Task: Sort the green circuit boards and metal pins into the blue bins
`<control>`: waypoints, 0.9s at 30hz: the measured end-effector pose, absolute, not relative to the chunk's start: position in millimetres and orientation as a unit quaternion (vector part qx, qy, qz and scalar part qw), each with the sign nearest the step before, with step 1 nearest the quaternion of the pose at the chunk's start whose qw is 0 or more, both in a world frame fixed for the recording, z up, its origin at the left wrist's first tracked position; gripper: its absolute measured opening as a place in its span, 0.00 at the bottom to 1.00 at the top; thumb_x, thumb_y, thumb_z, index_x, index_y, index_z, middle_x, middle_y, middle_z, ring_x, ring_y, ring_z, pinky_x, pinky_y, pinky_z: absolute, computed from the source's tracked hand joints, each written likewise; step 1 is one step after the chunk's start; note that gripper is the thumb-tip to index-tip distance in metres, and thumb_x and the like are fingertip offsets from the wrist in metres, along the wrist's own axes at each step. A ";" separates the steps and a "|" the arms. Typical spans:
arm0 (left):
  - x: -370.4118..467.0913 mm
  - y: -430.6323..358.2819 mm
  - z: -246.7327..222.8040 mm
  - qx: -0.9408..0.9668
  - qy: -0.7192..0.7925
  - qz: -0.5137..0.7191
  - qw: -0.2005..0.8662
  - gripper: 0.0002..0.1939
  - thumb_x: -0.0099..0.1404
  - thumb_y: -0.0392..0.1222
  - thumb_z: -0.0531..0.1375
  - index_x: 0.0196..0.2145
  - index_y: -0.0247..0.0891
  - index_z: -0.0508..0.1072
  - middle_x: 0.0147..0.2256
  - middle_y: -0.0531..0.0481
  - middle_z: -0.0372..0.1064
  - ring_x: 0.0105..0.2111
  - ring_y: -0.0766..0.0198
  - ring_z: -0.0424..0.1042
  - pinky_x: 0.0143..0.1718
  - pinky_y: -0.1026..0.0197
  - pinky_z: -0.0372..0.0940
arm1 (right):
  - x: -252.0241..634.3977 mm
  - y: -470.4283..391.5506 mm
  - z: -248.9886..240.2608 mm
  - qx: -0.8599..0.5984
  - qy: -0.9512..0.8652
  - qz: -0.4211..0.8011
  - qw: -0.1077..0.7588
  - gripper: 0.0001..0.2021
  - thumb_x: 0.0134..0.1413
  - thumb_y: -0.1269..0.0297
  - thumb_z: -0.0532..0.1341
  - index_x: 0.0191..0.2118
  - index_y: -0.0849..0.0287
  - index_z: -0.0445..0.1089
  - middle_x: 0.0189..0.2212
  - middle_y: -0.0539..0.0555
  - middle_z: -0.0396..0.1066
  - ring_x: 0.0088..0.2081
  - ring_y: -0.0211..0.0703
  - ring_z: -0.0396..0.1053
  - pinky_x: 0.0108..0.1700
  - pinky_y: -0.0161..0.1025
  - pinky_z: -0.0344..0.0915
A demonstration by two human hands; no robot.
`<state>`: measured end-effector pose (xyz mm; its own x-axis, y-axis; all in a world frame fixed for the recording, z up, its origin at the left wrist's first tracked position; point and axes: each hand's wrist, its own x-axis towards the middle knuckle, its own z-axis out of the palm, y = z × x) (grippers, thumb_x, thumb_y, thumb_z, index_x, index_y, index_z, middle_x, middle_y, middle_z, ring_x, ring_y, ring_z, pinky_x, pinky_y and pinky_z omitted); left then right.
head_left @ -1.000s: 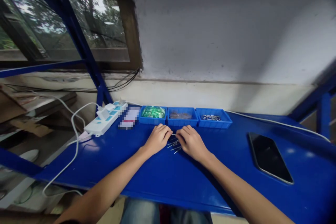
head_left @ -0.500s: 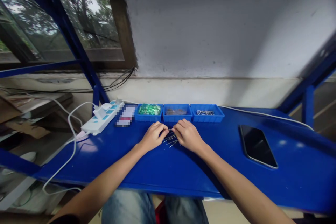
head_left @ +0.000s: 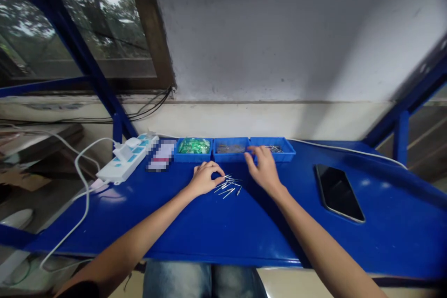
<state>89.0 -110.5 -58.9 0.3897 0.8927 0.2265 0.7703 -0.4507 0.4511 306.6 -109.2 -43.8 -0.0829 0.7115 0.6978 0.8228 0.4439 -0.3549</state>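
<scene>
On the blue worktop [head_left: 209,233], by the right-hand tray [head_left: 286,157], I see the right hand [head_left: 266,171], fingers spread; the left hand's [head_left: 203,180] fingers nearly meet beside loose metal pins [head_left: 229,193], pinch unclear; they look light, stiff, slippery, best held mid-shank

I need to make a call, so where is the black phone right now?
In the head view, the phone lies on the right side of the blue table, to the right of the right forearm.

Tabletop [head_left: 209,228]: plain blue | bins [head_left: 272,155]: blue | power strip [head_left: 127,163]: white, light-blue patches
</scene>
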 end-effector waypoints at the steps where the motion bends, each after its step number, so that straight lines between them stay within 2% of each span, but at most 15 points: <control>1: 91.5 -108.9 -58.4 0.820 0.508 0.220 0.141 0.02 0.58 0.42 0.61 0.30 0.46 0.75 0.41 0.54 0.70 0.44 0.54 0.65 0.46 0.48 0.53 | 297.5 -113.6 -44.7 -0.501 -0.758 -0.039 0.415 0.12 0.61 0.60 0.51 0.42 0.59 0.67 0.35 0.57 0.67 0.40 0.48 0.63 0.46 0.45 0.60; 5: 98.5 -106.4 -59.0 0.811 0.516 0.232 0.148 0.05 0.61 0.39 0.57 0.29 0.43 0.72 0.37 0.54 0.71 0.43 0.56 0.65 0.45 0.49 0.53 | 278.5 -123.4 -52.8 -0.452 -0.818 0.033 0.356 0.10 0.60 0.61 0.53 0.43 0.57 0.67 0.36 0.56 0.67 0.40 0.47 0.64 0.43 0.45 0.62; 8: 98.0 -106.1 -61.3 0.795 0.525 0.264 0.153 0.09 0.66 0.42 0.51 0.32 0.41 0.70 0.36 0.52 0.71 0.42 0.57 0.65 0.44 0.52 0.55 | 280.7 -123.8 -55.9 -0.447 -0.823 0.040 0.348 0.11 0.58 0.61 0.55 0.46 0.58 0.65 0.37 0.57 0.67 0.40 0.48 0.64 0.42 0.45 0.62; 13: 93.7 -103.8 -62.9 0.786 0.492 0.333 0.174 0.16 0.69 0.44 0.47 0.26 0.38 0.67 0.29 0.51 0.68 0.36 0.60 0.65 0.40 0.57 0.58 | 285.6 -121.9 -52.8 -0.435 -0.832 0.039 0.341 0.05 0.58 0.68 0.54 0.39 0.57 0.67 0.34 0.56 0.67 0.37 0.45 0.64 0.40 0.41 0.62; 15: 92.8 -104.7 -62.8 0.785 0.477 0.343 0.193 0.16 0.69 0.43 0.48 0.26 0.38 0.67 0.28 0.51 0.68 0.35 0.60 0.66 0.39 0.58 0.59 | 284.1 -122.8 -52.0 -0.426 -0.838 0.046 0.338 0.06 0.59 0.68 0.53 0.38 0.57 0.67 0.33 0.55 0.66 0.36 0.44 0.64 0.39 0.40 0.61; 19: 92.2 -111.0 -61.4 0.769 0.434 0.397 0.248 0.06 0.66 0.42 0.53 0.36 0.39 0.68 0.34 0.51 0.69 0.36 0.63 0.68 0.40 0.61 0.62 | 280.9 -125.7 -52.4 -0.423 -0.822 0.062 0.375 0.08 0.60 0.65 0.53 0.36 0.57 0.68 0.31 0.55 0.66 0.34 0.43 0.64 0.38 0.41 0.62; 22: 92.2 -115.1 -59.6 0.785 0.422 0.390 0.231 0.03 0.65 0.40 0.55 0.35 0.40 0.68 0.32 0.52 0.68 0.34 0.63 0.68 0.40 0.61 0.62 | 280.6 -127.0 -52.5 -0.423 -0.814 0.079 0.389 0.09 0.61 0.65 0.51 0.35 0.57 0.68 0.30 0.55 0.66 0.33 0.42 0.64 0.37 0.41 0.62; 27: 91.6 -117.2 -57.7 0.801 0.425 0.365 0.212 0.10 0.68 0.39 0.50 0.30 0.39 0.68 0.29 0.52 0.68 0.32 0.64 0.67 0.38 0.61 0.60 | 277.2 -133.4 -47.7 -0.422 -0.835 0.067 0.347 0.09 0.61 0.65 0.51 0.37 0.58 0.67 0.32 0.56 0.66 0.34 0.43 0.63 0.37 0.41 0.62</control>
<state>91.6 -117.2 -57.7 0.3730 0.8354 0.4037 0.5258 -0.5488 0.6498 277.2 -133.4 -47.7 -0.4026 0.7515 0.5227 0.6587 0.6343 -0.4046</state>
